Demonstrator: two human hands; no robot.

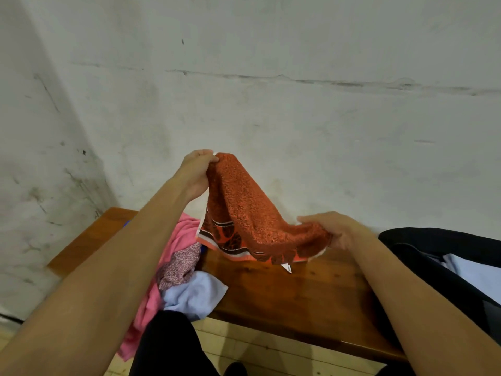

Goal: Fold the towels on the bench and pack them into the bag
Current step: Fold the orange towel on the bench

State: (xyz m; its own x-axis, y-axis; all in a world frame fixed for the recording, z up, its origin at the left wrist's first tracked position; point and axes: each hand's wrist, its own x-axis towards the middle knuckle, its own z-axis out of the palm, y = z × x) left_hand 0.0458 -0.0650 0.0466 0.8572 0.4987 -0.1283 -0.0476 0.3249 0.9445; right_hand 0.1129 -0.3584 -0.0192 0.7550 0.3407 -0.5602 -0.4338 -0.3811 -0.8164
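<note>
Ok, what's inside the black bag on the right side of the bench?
A pale blue cloth shows through the opening of the black bag, apparently a towel already packed. The right forearm and the bag's own flap cover the rest, so anything beneath or beside it cannot be seen.

There is one view only — a wide-angle camera worn on the person's head, looking forward and down past both forearms, which run in from the lower corners toward the middle. It sits close over the bench, whose wooden top crosses the lower half at a slant, and faces a pale scuffed wall that fills the upper half, its lines bowed by the lens. At the bottom edge it catches the plank floor just below the bench's near edge — so the tilt is steep.
</note>
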